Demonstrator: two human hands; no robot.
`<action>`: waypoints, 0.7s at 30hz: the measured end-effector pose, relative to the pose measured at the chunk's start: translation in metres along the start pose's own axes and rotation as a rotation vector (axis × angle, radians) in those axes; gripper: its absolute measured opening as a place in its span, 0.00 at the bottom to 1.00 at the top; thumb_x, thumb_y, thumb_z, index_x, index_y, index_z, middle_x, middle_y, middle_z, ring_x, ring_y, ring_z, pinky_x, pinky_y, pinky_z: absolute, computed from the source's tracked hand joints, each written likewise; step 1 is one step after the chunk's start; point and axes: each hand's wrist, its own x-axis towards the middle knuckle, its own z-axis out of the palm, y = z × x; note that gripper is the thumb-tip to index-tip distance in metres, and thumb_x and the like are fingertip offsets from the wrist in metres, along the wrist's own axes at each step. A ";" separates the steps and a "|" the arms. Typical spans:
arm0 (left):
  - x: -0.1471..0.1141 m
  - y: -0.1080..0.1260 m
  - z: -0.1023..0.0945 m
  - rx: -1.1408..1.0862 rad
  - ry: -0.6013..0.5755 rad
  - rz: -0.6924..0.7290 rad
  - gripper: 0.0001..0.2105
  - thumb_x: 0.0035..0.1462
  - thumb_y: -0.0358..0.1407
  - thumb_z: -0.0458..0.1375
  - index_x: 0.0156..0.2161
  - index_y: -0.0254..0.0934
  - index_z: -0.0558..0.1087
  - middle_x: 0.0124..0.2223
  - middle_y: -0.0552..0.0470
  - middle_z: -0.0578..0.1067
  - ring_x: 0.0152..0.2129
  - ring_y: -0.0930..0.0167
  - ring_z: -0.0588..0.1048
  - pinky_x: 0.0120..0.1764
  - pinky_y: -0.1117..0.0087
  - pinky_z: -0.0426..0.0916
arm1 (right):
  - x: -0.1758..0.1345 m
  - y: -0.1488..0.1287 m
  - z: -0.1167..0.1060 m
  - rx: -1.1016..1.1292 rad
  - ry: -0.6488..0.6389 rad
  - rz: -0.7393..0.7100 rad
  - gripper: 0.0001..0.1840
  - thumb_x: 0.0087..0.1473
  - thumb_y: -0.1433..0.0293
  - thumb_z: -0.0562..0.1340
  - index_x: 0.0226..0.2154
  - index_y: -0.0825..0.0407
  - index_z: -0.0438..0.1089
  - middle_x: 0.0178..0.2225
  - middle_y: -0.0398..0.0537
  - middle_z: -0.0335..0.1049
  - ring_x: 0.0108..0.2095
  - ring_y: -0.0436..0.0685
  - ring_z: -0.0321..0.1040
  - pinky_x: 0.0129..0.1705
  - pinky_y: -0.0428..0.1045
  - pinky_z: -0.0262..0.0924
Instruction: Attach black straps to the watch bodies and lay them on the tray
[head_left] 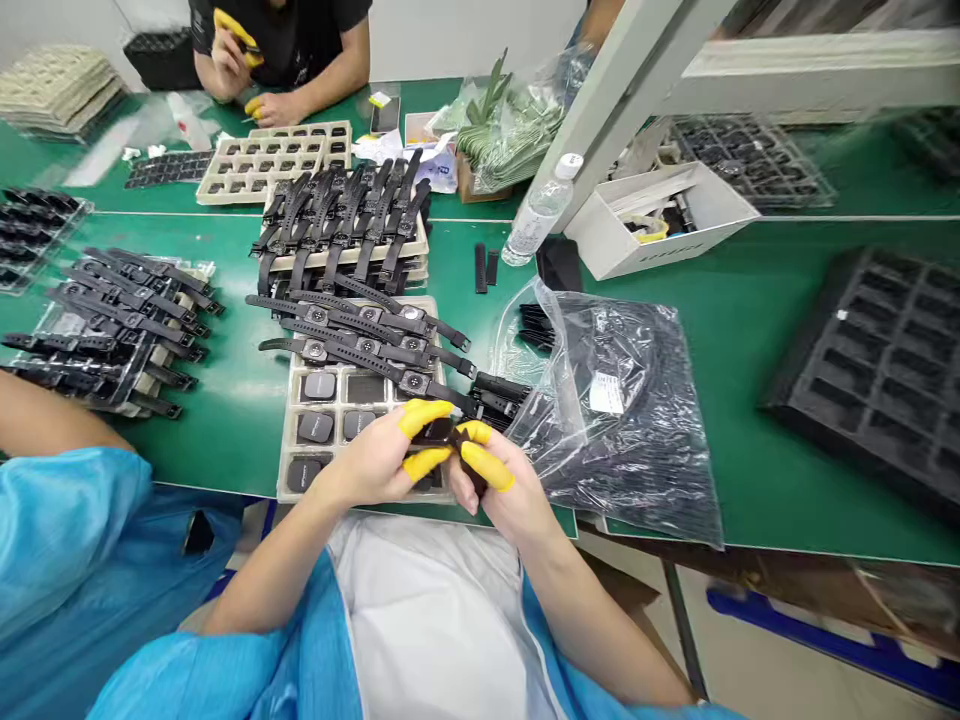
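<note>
Over the near edge of a beige compartment tray [285, 470], my left hand [379, 455] pinches a dark smartwatch body [436, 431] between its thumb and index finger, both in yellow finger cots. My right hand [521, 490], also in yellow cots, grips a black watch strap [474, 478] against the side of that body. Whether the strap is seated in it cannot be seen. Square dark watch bodies [315, 428] sit in the tray's compartments. Assembled black watches [367, 345] lie across its far half. Loose black straps [501, 398] spill beside the tray from a clear plastic bag [645, 440].
A water bottle [536, 215] and a white box [667, 225] stand beyond the bag. More watches are piled on trays [341, 225] behind and at left [127, 320]. A black tray [870, 370] lies at right. Co-workers sit opposite and at my left.
</note>
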 end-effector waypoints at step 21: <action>-0.002 -0.004 0.008 -0.084 0.015 -0.072 0.23 0.65 0.24 0.52 0.62 0.40 0.72 0.59 0.42 0.78 0.58 0.64 0.76 0.60 0.58 0.73 | 0.003 -0.015 0.010 -0.106 -0.090 0.174 0.20 0.60 0.51 0.66 0.36 0.51 0.65 0.21 0.36 0.66 0.17 0.46 0.55 0.20 0.44 0.47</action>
